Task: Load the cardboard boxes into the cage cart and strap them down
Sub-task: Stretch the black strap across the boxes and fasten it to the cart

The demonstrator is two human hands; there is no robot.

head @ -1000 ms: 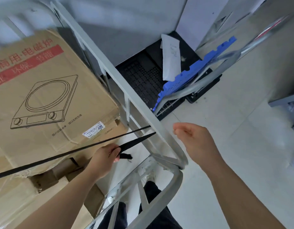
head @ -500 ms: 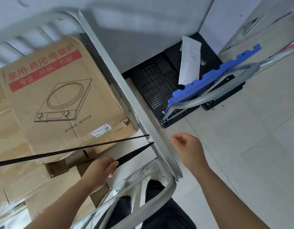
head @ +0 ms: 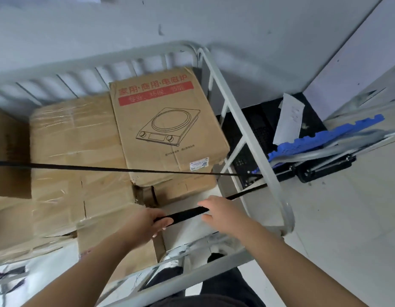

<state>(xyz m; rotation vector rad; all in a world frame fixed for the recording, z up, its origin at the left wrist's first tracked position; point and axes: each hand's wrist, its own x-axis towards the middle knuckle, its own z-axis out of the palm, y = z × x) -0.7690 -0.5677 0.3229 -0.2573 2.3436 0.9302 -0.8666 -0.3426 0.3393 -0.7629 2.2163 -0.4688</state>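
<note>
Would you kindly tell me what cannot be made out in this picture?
Head view:
- Black strap, left end: cut by the frame edge.
- Strap's turn at the cage cart post: behind the post.
- Label on cooker box: too small to read.
- Right hand, its grip: hidden by its own back.

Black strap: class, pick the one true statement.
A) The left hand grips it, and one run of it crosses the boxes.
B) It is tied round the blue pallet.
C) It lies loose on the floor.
A: the left hand curls round the black strap, and the strap's upper run crosses the cardboard boxes to the cage cart side rail.
</note>
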